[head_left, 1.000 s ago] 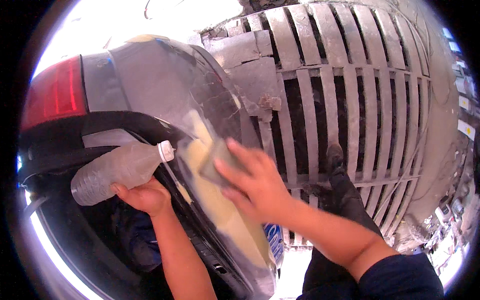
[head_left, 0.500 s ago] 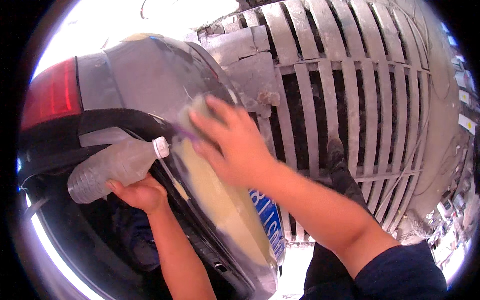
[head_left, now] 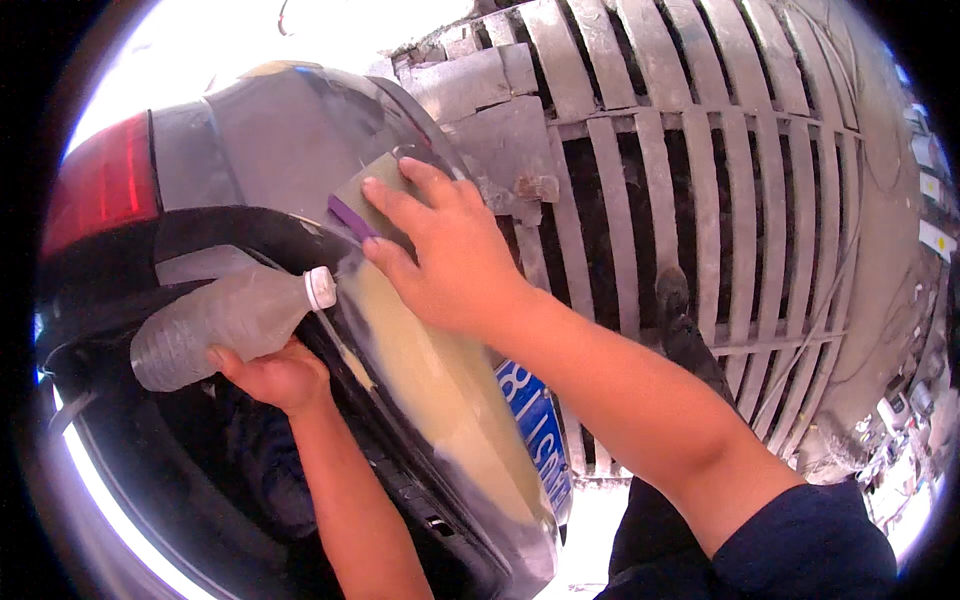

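Note:
My right hand (head_left: 452, 252) grips a sanding block (head_left: 374, 186), olive-grey with a purple edge, and presses it against the grey rear bumper (head_left: 275, 145) of a car. Just below the block, a patch of yellowish body filler (head_left: 435, 385) runs along the bumper, with smoothed grey edges. My left hand (head_left: 278, 378) is wrapped around a clear plastic bottle (head_left: 225, 325) with a white cap. The bottle lies tilted over the dark opening at the car's rear, cap toward the block; cloudy liquid seems to be inside.
A red tail light (head_left: 105, 175) is at the far left. A blue licence plate (head_left: 538, 435) sits on the bumper's right side. Slatted floor grating (head_left: 690, 190) with dark gaps spreads to the right, under my dark shoe (head_left: 673, 292). Clutter lines the far right rim.
The sanding block and my right hand have shifted slightly up along the bumper, from blurred motion to a sharp view. My left hand and the bottle have barely moved.

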Available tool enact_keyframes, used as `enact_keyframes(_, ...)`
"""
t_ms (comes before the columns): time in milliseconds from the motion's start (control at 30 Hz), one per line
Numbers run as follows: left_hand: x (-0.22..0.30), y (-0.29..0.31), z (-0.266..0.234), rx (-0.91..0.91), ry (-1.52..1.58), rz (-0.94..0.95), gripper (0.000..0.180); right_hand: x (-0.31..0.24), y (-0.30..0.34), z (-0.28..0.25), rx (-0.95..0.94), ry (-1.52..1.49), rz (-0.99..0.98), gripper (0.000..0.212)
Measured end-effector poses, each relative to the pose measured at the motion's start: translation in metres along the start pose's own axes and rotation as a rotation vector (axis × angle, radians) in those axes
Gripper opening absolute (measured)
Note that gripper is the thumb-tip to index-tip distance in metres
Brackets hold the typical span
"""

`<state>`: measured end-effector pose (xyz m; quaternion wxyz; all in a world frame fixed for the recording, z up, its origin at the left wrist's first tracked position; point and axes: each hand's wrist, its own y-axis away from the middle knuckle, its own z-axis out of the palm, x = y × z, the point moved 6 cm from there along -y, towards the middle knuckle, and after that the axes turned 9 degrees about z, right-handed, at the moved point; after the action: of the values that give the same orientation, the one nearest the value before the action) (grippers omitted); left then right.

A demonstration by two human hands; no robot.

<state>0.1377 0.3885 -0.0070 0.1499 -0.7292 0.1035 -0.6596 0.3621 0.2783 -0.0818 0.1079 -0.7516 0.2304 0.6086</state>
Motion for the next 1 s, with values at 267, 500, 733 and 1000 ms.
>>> enact_keyframes(267, 0.005, -0.002, 0.003, 0.012, 0.006, 0.031, 0.076, -0.001, 0.105, -0.016, -0.057, -0.015, -0.073, 0.048)
enact_keyframes(500, 0.007, -0.004, 0.004, 0.029, -0.025, 0.018, 0.075, 0.002, 0.035, 0.004, -0.014, -0.033, -0.036, 0.052)
enact_keyframes(733, 0.004, -0.003, 0.006, -0.034, 0.011, 0.023, 0.074, 0.005, 0.093, -0.014, -0.037, -0.021, -0.064, 0.054)
enact_keyframes(1000, -0.001, -0.001, 0.007, -0.039, -0.017, 0.011, 0.073, 0.012, 0.107, -0.013, -0.116, -0.048, -0.066, 0.056)
